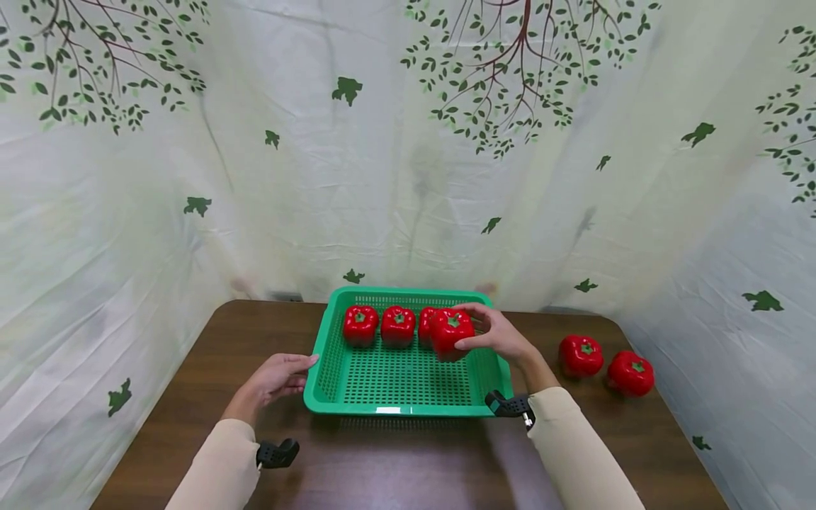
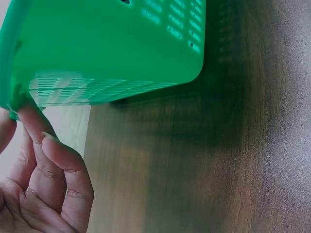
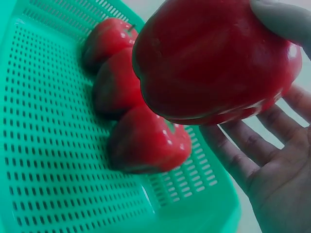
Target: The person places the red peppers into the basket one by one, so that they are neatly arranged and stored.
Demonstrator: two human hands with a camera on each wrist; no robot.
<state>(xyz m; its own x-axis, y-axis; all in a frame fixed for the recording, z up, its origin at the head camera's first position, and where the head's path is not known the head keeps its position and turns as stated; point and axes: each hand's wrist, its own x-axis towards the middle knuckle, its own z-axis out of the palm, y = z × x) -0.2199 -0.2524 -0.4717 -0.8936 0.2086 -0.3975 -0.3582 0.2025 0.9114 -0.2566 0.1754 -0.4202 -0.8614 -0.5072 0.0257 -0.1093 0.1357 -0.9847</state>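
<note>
A green plastic basket (image 1: 408, 410) with slotted walls stands on the table. Three red bell peppers sit in a row along its far side: a left one (image 1: 360, 326), a middle one (image 1: 398, 326) and a right one (image 1: 425, 327), partly hidden. My right hand (image 1: 494, 333) grips another red bell pepper (image 1: 451, 334) above the basket's right part; in the right wrist view this held pepper (image 3: 214, 58) is raised over the row. At the basket's left rim, my left hand (image 1: 280, 377) pinches the edge, the fingers (image 2: 48, 170) under the rim in the left wrist view.
Two more red bell peppers, one nearer (image 1: 581, 355) and one at the far right (image 1: 630, 373), lie on the brown wooden table (image 1: 395, 467) right of the basket. A pale curtain (image 1: 382, 177) printed with leaves hangs behind and around the table.
</note>
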